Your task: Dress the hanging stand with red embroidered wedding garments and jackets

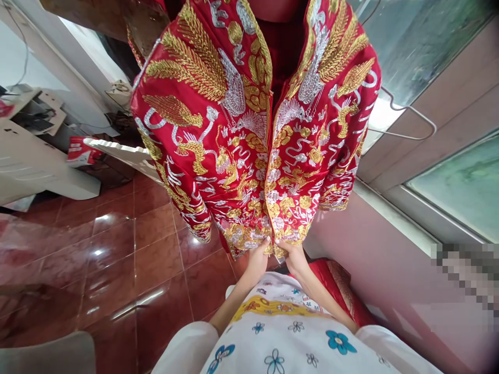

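A red jacket (249,130) thick with gold and silver embroidery hangs upright in front of me, its front opening running down the middle. My left hand (258,258) pinches the bottom hem of the left front panel. My right hand (291,255) grips the bottom hem of the right panel right beside it. Both hands are closed on the cloth at the opening's lower end, almost touching each other. My patterned white top (280,332) fills the bottom of the view.
A wire hanger (409,122) hangs at the window on the right. A pink wall and sill (374,244) run along the right. More red fabric (343,291) lies by my right arm. White furniture (35,166) stands left on red glossy tiles (117,259).
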`<state>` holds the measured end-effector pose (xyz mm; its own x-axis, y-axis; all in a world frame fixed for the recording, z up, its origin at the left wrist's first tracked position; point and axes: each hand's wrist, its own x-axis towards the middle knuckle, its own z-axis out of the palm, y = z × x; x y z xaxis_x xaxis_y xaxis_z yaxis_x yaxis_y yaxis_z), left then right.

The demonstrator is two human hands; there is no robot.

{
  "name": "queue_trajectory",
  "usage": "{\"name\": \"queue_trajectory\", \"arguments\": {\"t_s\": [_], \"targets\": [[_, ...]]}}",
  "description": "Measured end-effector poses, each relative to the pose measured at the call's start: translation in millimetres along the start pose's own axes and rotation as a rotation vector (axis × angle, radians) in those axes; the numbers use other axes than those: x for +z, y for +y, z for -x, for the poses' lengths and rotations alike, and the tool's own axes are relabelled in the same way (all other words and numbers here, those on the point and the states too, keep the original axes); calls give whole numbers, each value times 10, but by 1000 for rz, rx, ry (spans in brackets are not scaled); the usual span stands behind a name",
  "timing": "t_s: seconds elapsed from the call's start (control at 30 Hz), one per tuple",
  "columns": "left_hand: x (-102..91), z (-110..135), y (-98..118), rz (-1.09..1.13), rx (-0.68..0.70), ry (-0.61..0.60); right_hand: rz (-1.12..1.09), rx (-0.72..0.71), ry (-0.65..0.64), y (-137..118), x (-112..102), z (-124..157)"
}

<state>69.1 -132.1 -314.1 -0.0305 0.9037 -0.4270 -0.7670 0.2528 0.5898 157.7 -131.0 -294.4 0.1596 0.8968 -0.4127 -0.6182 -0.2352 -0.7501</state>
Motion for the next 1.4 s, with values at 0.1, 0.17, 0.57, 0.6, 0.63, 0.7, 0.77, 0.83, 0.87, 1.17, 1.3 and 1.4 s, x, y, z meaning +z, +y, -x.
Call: {"name": "queue_trajectory", "arguments": {"t_s": [0.1,0.17,0.57,0.6,0.63,0.7,0.77,0.83,0.87,1.17,1.3,1.4], "targets": [[-27,2,-19,-17,6,16,-17,2,8,-4,22,7],[-55,3,-44,-28,34,26,-59,26,17,1,36,7],[-142,-42,-142,-26,24,42,-34,78,-64,39,-74,-85],[-144,-42,-134,-31,22,43,-21,136,-55,70,-136,-79],[-151,-42,-127,-42,32,44,4,220,-27,108,-203,-64],[-174,-50,-119,-82,69,37,127,393,25,194,-336,-13],[-203,-67,-121,-119,90,16,333,441,-2,263,-430,47],[-228,-88,-132,-132,84,-5,533,278,-70,285,-461,84],[-237,-97,-138,-128,86,-5,607,149,-91,275,-453,88],[-264,-105,-161,-143,118,47,1217,-437,-163,108,-263,-88],[-292,-104,-180,-160,106,73,1281,-426,-199,95,-269,-130],[-308,-104,-177,-165,103,86,1216,-440,-187,82,-276,-152]]}}
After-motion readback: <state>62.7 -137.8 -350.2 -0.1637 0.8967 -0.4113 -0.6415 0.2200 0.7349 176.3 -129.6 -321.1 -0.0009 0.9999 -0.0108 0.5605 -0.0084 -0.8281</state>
